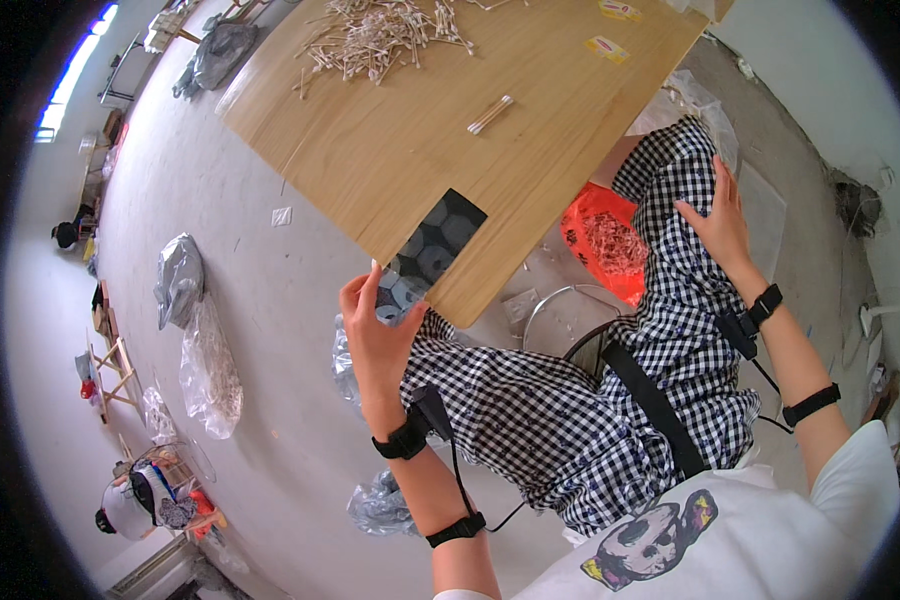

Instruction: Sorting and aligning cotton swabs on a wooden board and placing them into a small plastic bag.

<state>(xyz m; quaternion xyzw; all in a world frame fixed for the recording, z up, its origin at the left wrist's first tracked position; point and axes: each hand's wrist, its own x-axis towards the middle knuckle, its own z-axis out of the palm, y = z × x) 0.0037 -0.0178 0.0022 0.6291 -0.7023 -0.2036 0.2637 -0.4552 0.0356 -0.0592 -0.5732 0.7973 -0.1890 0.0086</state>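
Note:
My left hand (378, 335) is at the near left corner of the wooden table, its thumb and fingers on either side of the lower end of a flat dark piece with a rounded-cell pattern (440, 240), which looks like a plastic sleeve. Its upper part lies on the tabletop and its lower end hangs past the edge. My right hand (720, 222) rests on the checked cloth over my right knee, fingers apart and holding nothing. A small bundle of cotton swabs (490, 115) lies mid-table. Farther back spreads a loose pile of cotton swabs (380, 38).
Two small yellow labels (607, 49) lie on the table (320, 150) at its far right. Below its right edge, a red plastic bag (602, 245) holds many thin sticks. Clear and grey plastic bags (210, 370) lie on the floor at left. A person (135, 505) is at lower left.

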